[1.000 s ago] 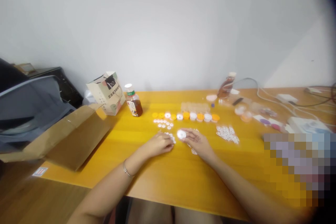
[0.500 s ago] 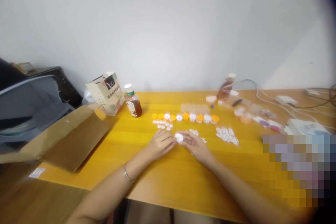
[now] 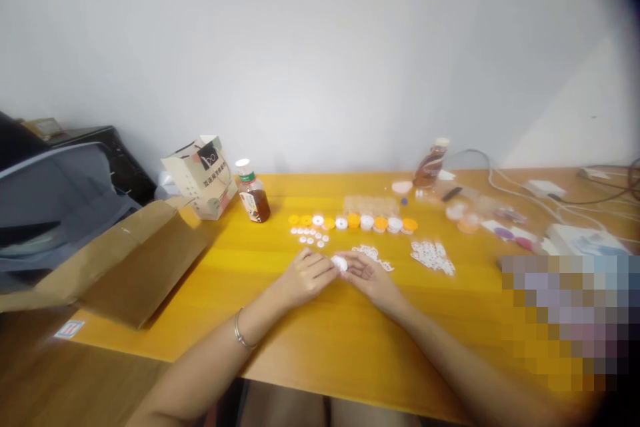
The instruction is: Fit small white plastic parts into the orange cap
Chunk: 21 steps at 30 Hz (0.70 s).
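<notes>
Between my two hands is a small white disc (image 3: pixel 340 263), held above the table. My left hand (image 3: pixel 309 275) has its fingers closed at the disc's left edge, and my right hand (image 3: pixel 369 275) pinches it from the right. Just beyond my left hand lie several small white round pieces (image 3: pixel 310 238) in rows. A row of orange and white round discs (image 3: pixel 367 222), some stacked, runs behind them. White patterned pieces (image 3: pixel 371 254) lie right behind my right hand, with another pile (image 3: pixel 433 257) farther right.
An open cardboard box (image 3: pixel 145 273) and a paper bag (image 3: pixel 203 180) stand at left, beside a bottle of brown drink (image 3: pixel 255 197). Another bottle (image 3: pixel 430 165) stands at the back right. Cables (image 3: pixel 520 195) and a white box (image 3: pixel 583 240) occupy the right side. A clear tray (image 3: pixel 371 205) lies behind the discs.
The white disc has turned a little between my fingers, and my left fingers have shifted slightly right over it. The other things on the table stay where they were.
</notes>
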Each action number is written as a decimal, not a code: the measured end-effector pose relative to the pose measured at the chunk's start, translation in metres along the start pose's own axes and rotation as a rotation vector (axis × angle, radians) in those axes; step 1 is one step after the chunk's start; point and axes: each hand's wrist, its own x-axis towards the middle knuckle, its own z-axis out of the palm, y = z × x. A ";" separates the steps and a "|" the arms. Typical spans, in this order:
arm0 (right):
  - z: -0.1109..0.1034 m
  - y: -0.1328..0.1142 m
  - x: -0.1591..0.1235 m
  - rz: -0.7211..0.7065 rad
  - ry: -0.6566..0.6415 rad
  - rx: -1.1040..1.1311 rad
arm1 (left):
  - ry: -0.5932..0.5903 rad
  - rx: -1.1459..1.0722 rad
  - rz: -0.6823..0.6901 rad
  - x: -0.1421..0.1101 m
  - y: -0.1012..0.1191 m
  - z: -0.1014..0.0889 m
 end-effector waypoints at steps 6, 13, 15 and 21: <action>0.001 -0.002 0.000 0.019 0.001 0.034 | -0.017 0.054 0.111 0.001 -0.001 -0.008; 0.002 -0.003 -0.001 0.017 0.024 0.021 | -0.021 0.042 0.125 0.001 0.000 -0.005; 0.002 -0.004 -0.002 0.016 0.022 0.018 | -0.022 0.022 0.115 0.001 0.000 -0.004; 0.002 -0.004 -0.002 0.017 0.017 0.016 | -0.032 -0.055 0.070 0.000 -0.001 -0.004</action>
